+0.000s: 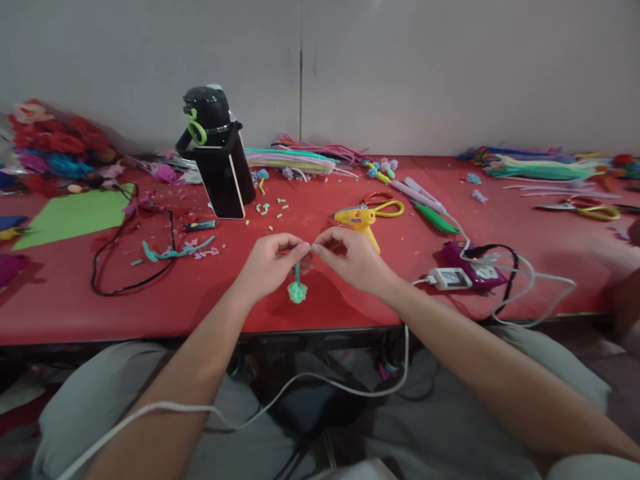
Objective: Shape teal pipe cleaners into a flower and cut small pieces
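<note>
My left hand (278, 261) is closed in a pinch, thumb against fingertips, just above the red table. From under its fingers a green pipe-cleaner stem runs down to a fluffy, pale green flower-like ball (297, 292). My right hand (350, 255) is pinched too, its fingertips meeting those of the left. A tiny pale bit shows where they meet, too small to name. Just beyond the right hand lies a yellow glue gun (356, 217), with yellow-and-red-handled scissors (389, 209) behind it.
A black bottle (220, 153) with a phone (219, 183) against it stands back left. Pipe-cleaner bundles (293, 162) lie along the wall. A purple power strip (465, 263), a white plug-in device (450, 279) and cables are at right. A co-worker's arm (627, 293) shows at the far right.
</note>
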`<action>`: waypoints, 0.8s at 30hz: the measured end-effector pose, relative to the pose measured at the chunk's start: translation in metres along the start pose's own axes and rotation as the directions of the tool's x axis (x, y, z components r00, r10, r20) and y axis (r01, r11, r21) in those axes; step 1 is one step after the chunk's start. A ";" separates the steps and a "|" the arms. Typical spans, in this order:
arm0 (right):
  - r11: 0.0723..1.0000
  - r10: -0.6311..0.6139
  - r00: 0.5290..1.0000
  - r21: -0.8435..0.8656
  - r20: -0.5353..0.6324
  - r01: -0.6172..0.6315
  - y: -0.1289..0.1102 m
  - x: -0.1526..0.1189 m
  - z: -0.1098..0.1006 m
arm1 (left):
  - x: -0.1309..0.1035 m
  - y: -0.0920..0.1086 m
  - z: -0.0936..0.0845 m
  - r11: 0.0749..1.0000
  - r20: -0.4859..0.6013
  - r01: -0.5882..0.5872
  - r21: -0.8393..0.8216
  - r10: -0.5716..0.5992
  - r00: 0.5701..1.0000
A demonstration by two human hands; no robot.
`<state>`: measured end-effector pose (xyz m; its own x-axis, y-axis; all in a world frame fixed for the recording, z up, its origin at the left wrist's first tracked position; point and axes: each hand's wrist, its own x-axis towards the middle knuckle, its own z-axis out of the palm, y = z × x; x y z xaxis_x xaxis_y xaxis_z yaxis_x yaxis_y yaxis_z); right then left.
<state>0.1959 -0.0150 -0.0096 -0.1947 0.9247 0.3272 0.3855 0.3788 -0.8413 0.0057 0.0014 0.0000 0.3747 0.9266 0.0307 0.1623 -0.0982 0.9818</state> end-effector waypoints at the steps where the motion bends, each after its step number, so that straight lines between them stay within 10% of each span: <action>1: 1.000 0.006 1.000 -0.003 0.009 -0.006 0.000 0.000 0.001 | 0.000 -0.001 0.000 1.000 -0.002 -0.010 -0.002 0.010 1.000; 8: 0.936 -0.038 0.996 -0.351 -0.078 0.008 -0.009 -0.001 -0.023 | 0.003 -0.006 -0.002 0.995 -0.114 -0.046 -0.085 0.037 0.993; 14: 0.613 0.371 0.913 -0.694 -0.168 -0.377 0.016 -0.001 -0.087 | 0.009 -0.009 -0.012 0.992 -0.322 -0.091 -0.084 0.060 0.945; 24: 0.894 0.411 0.896 -0.117 -0.169 -0.433 0.068 0.013 -0.037 | 0.014 -0.012 -0.021 0.986 -0.396 -0.131 -0.107 0.079 0.915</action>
<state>0.2532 0.0243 -0.0465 0.1366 0.9904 0.0196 0.5344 -0.0570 -0.8433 -0.0099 0.0234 -0.0072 -0.0055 0.9837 0.1796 0.0129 -0.1795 0.9837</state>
